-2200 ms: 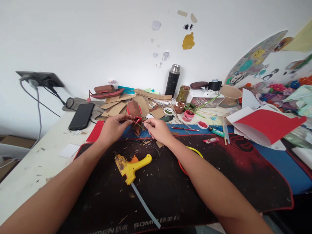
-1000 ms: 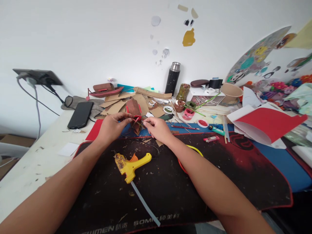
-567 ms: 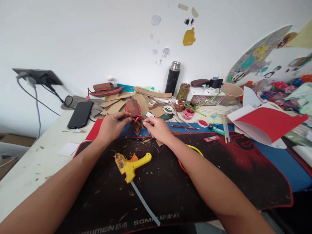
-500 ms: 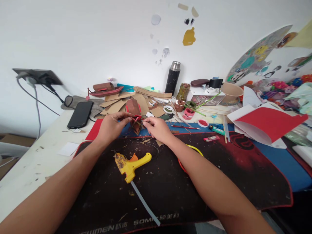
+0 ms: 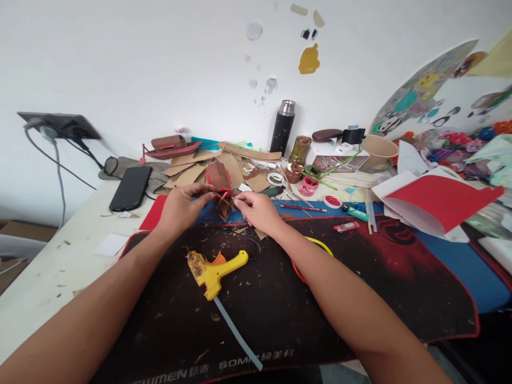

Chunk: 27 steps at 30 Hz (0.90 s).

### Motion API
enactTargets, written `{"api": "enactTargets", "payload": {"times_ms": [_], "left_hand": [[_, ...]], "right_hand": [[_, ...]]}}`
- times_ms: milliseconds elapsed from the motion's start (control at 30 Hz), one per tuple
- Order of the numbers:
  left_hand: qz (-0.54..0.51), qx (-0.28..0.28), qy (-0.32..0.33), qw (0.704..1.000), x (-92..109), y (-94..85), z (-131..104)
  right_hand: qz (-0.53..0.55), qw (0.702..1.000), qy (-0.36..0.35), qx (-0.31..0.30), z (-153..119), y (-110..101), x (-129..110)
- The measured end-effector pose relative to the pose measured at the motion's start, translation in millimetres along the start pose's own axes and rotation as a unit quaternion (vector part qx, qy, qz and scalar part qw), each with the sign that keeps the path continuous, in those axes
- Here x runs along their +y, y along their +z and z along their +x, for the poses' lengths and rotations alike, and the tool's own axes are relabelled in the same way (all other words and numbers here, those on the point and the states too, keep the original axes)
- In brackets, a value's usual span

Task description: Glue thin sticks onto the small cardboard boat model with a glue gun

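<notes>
Left hand (image 5: 186,207): fingers bent and set narrow at the near end of the model; what exactly they grip is too small to tell.
Right hand (image 5: 256,210): thumb and forefinger pinched on the end of a thin stick (image 5: 229,203), facing the left fingertips.
Model: a small brown craft piece with an arched roof and red trim (image 5: 218,173), between and just beyond the hands, in front of flat brown cardboard scraps (image 5: 188,173).
Glue gun: yellow plastic with an orange trigger (image 5: 212,271), lying on the black, red-edged mat (image 5: 280,320), a translucent glue stick (image 5: 238,333) trailing from its rear.
Second model: a reddish-brown boat with a rounded canopy (image 5: 172,148), behind the cardboard.
Paints: an open pink-red pot (image 5: 308,186) near a brown one (image 5: 295,172).
Flask: black with a silver cap (image 5: 282,128), upright by the wall.
Phone: black (image 5: 130,188), lying on the white table (image 5: 76,261).
</notes>
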State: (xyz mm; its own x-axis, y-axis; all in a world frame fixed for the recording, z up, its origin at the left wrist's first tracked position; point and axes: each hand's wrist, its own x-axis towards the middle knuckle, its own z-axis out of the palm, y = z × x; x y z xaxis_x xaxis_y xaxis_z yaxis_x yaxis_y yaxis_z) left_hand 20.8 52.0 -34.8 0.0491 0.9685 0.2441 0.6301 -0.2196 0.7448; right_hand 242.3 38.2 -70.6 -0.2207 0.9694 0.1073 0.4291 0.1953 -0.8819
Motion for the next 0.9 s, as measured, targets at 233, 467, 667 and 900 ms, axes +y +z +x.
{"api": "enactTargets", "payload": {"times_ms": [233, 467, 667, 900], "left_hand": [[-0.005, 0.000, 0.006, 1.000, -0.9, 1.2, 0.3], [-0.005, 0.005, 0.000, 1.000, -4.6, 1.9, 0.7], [-0.005, -0.004, 0.013, 1.000, -6.8, 1.2, 1.5], [-0.005, -0.003, 0.015, 1.000, -9.6, 1.8, 2.6]], "right_hand": [[-0.002, 1.000, -0.005, 0.003, 0.0, 0.0, -0.4], [-0.002, 1.000, -0.007, 0.004, 1.2, 1.5, 2.3], [0.002, 1.000, -0.009, 0.006, 1.2, 1.6, 2.2], [0.022, 0.999, -0.016, 0.021, 2.0, 2.8, 1.1]]}}
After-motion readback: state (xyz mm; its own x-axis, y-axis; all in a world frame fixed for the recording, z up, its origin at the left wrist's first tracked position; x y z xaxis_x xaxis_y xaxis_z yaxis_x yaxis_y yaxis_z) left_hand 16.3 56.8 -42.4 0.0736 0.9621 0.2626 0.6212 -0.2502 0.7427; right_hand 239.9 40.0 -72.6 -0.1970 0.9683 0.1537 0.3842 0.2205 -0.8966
